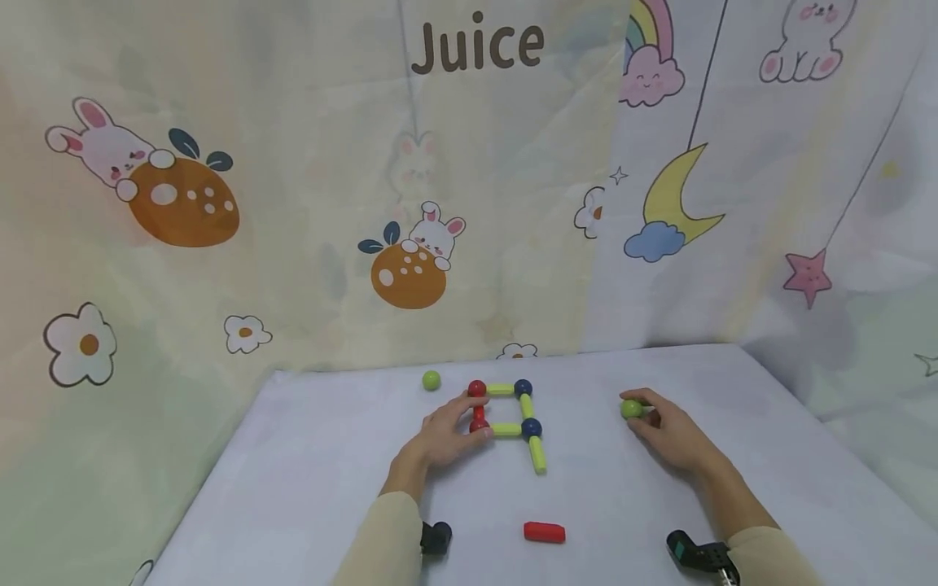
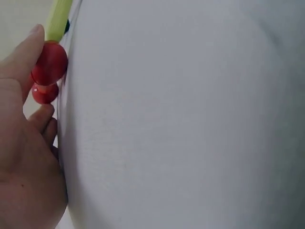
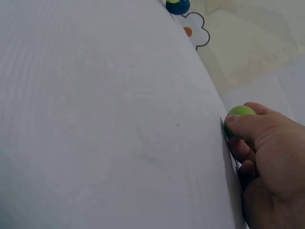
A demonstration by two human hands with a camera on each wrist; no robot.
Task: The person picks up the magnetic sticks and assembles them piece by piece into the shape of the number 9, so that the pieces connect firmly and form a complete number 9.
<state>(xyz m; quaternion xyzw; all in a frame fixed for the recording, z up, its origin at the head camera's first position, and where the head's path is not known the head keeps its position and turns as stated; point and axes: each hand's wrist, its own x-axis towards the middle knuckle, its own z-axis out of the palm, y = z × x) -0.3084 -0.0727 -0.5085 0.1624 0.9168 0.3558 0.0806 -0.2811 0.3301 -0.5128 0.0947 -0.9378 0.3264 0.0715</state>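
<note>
Cloth wall (image 1: pixel 308 179) was covered with bunny pictures (image 1: pixel 434 238). White table (image 1: pixel 308 505) was placed in front. Left hand (image 1: pixel 444 433) was curled partway, red side of stick-and-ball square (image 1: pixel 506 430) on table held between thumb and fingers. Right hand (image 1: pixel 672 437) was nearly closed, green ball (image 1: pixel 630 409) pinched in fingertips, well right of square. Red stick (image 1: pixel 545 532) was laid nearer, loose. Yellow-green stick (image 1: pixel 538 456) was joined to square's near blue ball (image 1: pixel 531 428). Other green ball (image 1: pixel 431 380) was seen past left hand.
</note>
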